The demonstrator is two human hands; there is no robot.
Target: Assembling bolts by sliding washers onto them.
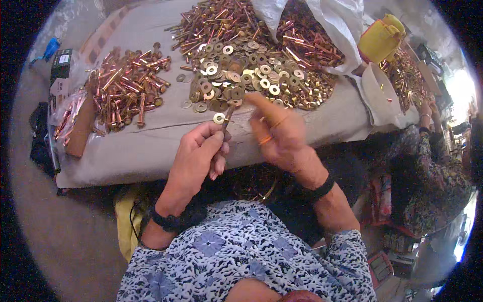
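Observation:
My left hand [198, 153] is closed, thumb and fingers pinching a copper-coloured bolt [227, 119] that points up and away from me. At the bolt's far end is what looks like a washer, partly lost against the heap behind. My right hand [284, 133] is just right of the bolt, smeared by motion, with orange bands on its fingers. Its index finger reaches toward the bolt's tip; I cannot make out whether it holds anything. Beyond both hands spreads a heap of brass-coloured flat washers [251, 65]. One loose washer [219, 118] lies beside the bolt.
Bolts fitted with parts are piled [128, 83] at the left, beside a cardboard piece [81, 128]. More bolts [221, 22] lie at the back, near small sleeves or nuts [314, 90]. White sacking [337, 25], a yellow bag [382, 38] and another person's arm [427, 128] are to the right.

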